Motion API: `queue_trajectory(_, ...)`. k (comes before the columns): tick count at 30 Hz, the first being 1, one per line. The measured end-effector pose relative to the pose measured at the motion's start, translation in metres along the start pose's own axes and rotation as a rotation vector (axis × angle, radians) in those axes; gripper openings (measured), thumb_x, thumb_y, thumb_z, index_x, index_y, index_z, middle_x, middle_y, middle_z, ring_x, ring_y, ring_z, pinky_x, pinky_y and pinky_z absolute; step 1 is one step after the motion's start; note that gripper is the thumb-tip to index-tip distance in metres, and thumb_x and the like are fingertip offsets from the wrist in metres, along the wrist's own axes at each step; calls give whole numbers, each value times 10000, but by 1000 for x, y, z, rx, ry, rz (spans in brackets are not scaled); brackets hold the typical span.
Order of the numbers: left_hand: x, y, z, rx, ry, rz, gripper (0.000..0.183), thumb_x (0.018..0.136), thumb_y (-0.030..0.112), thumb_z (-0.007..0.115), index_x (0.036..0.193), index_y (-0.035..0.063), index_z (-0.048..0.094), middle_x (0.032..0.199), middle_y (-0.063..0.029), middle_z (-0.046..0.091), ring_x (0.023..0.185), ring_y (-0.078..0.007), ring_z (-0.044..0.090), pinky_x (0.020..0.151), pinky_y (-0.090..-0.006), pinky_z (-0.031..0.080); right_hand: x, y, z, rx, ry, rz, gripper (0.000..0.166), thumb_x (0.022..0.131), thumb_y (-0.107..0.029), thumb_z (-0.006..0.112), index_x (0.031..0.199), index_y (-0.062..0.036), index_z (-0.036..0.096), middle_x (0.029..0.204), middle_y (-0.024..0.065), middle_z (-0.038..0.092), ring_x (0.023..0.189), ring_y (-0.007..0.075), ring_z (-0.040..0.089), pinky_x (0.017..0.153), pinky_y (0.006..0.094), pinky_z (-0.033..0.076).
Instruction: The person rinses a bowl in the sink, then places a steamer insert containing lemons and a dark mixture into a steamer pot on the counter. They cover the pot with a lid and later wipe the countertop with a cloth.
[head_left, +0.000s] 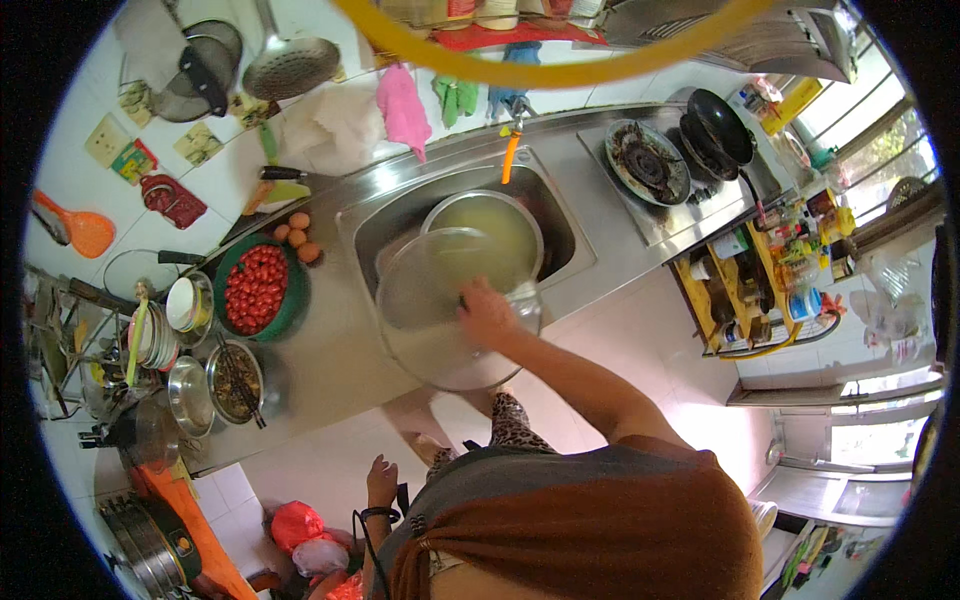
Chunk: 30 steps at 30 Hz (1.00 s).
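Note:
My right hand grips the dark knob of a large round glass lid. The lid is tilted over the front rim of the steel sink and is slightly blurred. Behind it, a metal pot of cloudy yellowish liquid stands in the sink, partly covered by the lid and hand. My left hand hangs low beside my body, its fingers loosely bent with nothing seen in them. A dark band circles that wrist. Above the sink, a faucet carries an orange hose.
Left on the counter are a green basket of small red tomatoes, several eggs, a bowl of food with a dark utensil across it, and stacked plates. At right stand a gas stove, a black pan and a bottle rack.

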<state>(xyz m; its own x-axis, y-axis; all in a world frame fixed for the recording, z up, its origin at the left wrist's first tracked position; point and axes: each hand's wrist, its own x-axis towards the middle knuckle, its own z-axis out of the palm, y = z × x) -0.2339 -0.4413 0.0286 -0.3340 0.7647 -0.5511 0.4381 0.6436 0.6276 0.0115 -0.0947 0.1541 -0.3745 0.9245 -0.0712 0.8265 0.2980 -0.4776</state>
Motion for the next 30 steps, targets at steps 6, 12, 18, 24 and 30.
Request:
queue_trajectory(6,28,26,80,-17,-55,110,484,858,252,546,1234,-32,438,1066,-227,597,959,-334,595,812,-400,485,39,136,-75,7,143,133,241,762,-145,598,970,-40,541,1017,190,516,893,373,563,753,450,478)
queue_trajectory(12,29,56,139,-38,-53,254,437,860,262,545,1201,-3,479,1119,-242,564,981,-347,575,858,-383,462,72,246,-90,-102,201,97,211,723,-149,636,874,-18,570,829,169,583,760,349,551,669,429,443)
queue_trajectory(18,20,99,109,-20,-22,-117,488,848,274,530,1202,-55,462,1064,-265,577,1001,-380,555,868,-431,445,83,277,-95,-212,247,-59,197,741,-130,613,865,-2,530,868,202,540,843,391,510,730,470,413)
queue_trajectory(24,15,78,114,-89,89,-213,460,845,264,525,1181,-48,486,1096,-260,563,1013,-377,551,879,-433,437,120,313,-95,-276,169,-1,311,771,-181,600,1019,-9,529,961,220,543,915,395,520,782,477,421)
queue_trajectory(30,4,65,96,31,104,-52,322,865,233,469,996,-31,598,1065,-227,567,986,-356,550,827,-420,461,132,297,-101,-592,52,159,412,837,-274,566,1178,-49,508,1144,187,522,1036,365,501,822,445,451)
